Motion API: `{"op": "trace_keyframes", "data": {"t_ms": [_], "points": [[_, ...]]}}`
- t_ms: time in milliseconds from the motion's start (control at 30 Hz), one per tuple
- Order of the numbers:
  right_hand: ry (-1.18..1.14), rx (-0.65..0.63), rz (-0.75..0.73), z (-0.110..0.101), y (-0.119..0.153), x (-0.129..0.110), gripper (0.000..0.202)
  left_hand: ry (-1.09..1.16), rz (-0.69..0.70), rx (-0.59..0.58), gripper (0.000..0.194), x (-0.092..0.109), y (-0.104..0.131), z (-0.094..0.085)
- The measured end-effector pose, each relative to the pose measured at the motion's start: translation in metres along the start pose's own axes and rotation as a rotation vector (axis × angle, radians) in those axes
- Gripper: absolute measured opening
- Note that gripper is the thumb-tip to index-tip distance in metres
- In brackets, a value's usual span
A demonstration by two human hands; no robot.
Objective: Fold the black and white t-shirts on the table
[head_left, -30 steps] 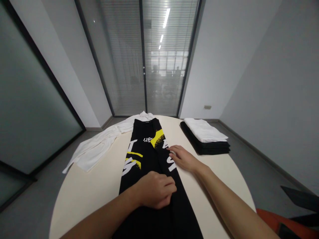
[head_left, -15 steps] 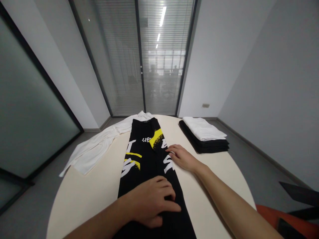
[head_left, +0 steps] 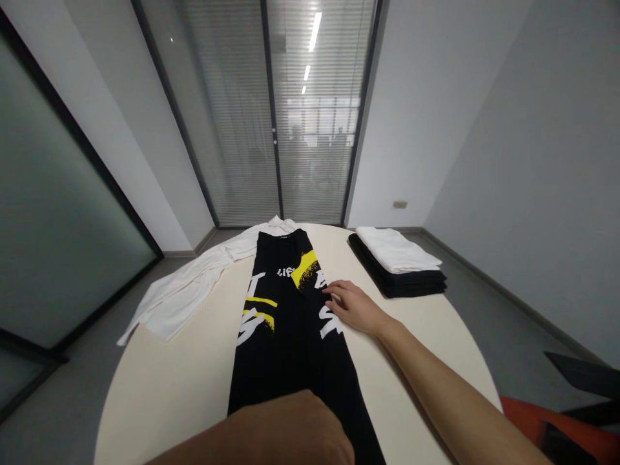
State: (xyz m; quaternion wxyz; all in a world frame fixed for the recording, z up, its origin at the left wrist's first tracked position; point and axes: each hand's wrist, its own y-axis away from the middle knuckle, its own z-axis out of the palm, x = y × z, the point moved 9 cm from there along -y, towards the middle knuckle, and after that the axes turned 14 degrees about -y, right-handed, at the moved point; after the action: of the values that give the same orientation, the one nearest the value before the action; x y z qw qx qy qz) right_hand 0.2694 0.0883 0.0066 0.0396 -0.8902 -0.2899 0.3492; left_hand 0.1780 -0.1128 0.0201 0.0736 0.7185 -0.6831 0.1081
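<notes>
A black T-shirt (head_left: 285,361) with white lettering and yellow print lies lengthwise on the round table, its sides folded inward into a long strip. My right hand (head_left: 353,307) rests at the strip's right edge beside the white letters, fingers stretched out and fingertips touching the cloth. Low in the picture, my left hand (head_left: 303,429) is over the near part of the shirt. Only its back and wrist show; the fingers are hidden below, so what they touch cannot be seen.
A white long garment (head_left: 194,284) lies loosely along the table's left edge. Folded black clothes (head_left: 411,285) are stacked at the right, with a folded white one (head_left: 400,250) on top. An orange chair (head_left: 542,426) stands at lower right beside the pale table (head_left: 140,394).
My left hand has moved down towards me along the shirt, and its fingers have gone out of sight. The right hand stays at the shirt's right edge.
</notes>
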Motion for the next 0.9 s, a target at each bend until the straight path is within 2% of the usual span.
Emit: {"op": "trace_keyframes", "data": {"t_ms": [67,133,200,267,367,433,500,600,767,900], "points": [[0.027,-0.037,-0.001,0.003,0.002,0.001,0.046,0.139,-0.036,-0.021,0.005,-0.005,0.002,-0.003],[0.049,-0.116,0.01,0.008,0.005,0.003,0.06,0.201,-0.136,0.032,0.008,-0.021,0.008,-0.016],[0.061,-0.203,0.04,0.012,0.008,0.005,0.073,0.081,-0.311,0.132,0.017,-0.05,0.021,-0.033],[0.064,-0.261,0.071,0.013,0.011,0.005,0.084,-0.116,-0.474,0.172,0.018,-0.08,0.039,-0.046],[0.048,-0.308,0.08,0.014,0.014,-0.001,0.094,-0.216,-0.607,0.144,0.017,-0.114,0.063,-0.049],[0.023,-0.336,0.053,0.017,0.014,-0.009,0.093,-0.212,-0.634,0.129,0.016,-0.125,0.071,-0.047],[-0.014,-0.366,0.022,0.021,0.015,-0.016,0.092,-0.197,-0.626,0.131,0.02,-0.127,0.072,-0.045],[-0.062,-0.381,-0.018,0.025,0.017,-0.024,0.088,-0.193,-0.562,0.149,0.034,-0.118,0.061,-0.039],[-0.113,-0.297,-0.094,0.022,0.013,-0.031,0.049,-0.219,-0.484,0.159,0.017,-0.107,0.044,-0.03],[-0.092,-0.18,-0.095,0.014,0.007,-0.024,0.039,-0.221,-0.449,0.224,0.018,-0.1,0.043,-0.038]]}}
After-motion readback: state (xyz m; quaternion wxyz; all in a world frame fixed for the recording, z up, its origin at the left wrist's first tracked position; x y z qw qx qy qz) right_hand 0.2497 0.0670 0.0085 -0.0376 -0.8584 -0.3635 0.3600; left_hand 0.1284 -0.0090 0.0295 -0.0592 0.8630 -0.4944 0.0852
